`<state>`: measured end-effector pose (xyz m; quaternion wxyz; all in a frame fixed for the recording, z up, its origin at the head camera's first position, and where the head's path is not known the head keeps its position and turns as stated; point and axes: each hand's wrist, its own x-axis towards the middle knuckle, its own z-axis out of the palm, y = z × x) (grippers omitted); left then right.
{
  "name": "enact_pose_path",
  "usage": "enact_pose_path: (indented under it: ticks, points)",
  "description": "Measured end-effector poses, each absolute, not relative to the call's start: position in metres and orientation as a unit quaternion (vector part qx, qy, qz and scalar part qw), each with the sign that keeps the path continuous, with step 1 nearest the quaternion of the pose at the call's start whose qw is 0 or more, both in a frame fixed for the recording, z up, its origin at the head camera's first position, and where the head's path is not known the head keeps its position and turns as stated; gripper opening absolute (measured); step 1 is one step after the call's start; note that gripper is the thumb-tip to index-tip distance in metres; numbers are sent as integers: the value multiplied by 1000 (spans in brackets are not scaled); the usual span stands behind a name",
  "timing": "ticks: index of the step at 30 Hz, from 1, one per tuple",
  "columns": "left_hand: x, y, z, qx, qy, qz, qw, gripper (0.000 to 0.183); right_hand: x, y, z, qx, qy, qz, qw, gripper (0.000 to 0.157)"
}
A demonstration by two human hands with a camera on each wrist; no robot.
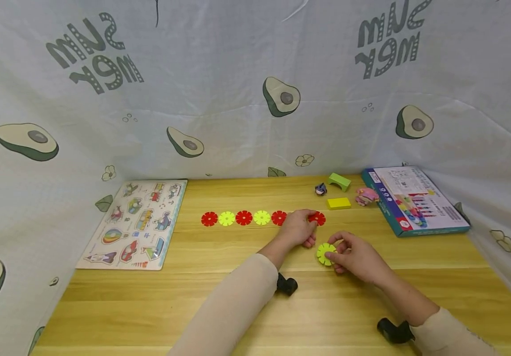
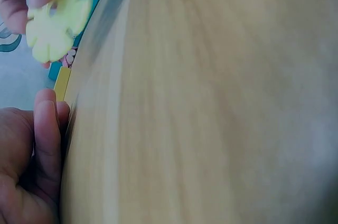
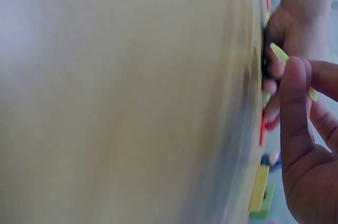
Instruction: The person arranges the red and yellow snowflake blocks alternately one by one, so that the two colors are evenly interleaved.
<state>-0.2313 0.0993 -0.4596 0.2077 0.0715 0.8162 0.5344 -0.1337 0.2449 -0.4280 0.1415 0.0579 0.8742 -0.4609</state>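
A row of notched plastic snowflake discs in red and yellow lies flat across the wooden table, with a red disc (image 1: 209,219) at its left end. My left hand (image 1: 298,228) covers part of the row, its fingertips resting on the red disc (image 1: 319,219) at the right end. Whatever lies beneath that palm is hidden. Between thumb and fingers my right hand (image 1: 357,257) pinches a yellow snowflake disc (image 1: 325,254), held up nearer to me than the row. The left wrist view shows this yellow disc (image 2: 60,20) above the left hand's fingers.
Behind the row's right end are a yellow block (image 1: 338,203), a green arch block (image 1: 339,181), a small dark figure (image 1: 320,189) and a pink toy (image 1: 366,196). A flat box (image 1: 420,200) lies at right, a picture puzzle board (image 1: 135,225) at left. Printed cloth (image 1: 237,59) hangs behind.
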Motion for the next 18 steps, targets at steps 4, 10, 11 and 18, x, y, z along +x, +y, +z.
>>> enact_pose_path:
  ticks: [4, 10, 11, 18]
  points:
    - [-231, 100, -460, 68, 819, 531, 206, 38, -150, 257, -425, 76, 880, -452, 122, 42]
    - [-231, 100, -462, 71, 817, 535, 202, 38, -173, 273, -428, 79, 891, -438, 93, 44]
    - [-231, 100, -462, 72, 817, 535, 202, 38, -177, 276, -429, 81, 890, -439, 91, 44]
    - [-230, 100, -461, 73, 822, 527, 202, 38, -196, 284, -437, 105, 868, -477, 90, 46]
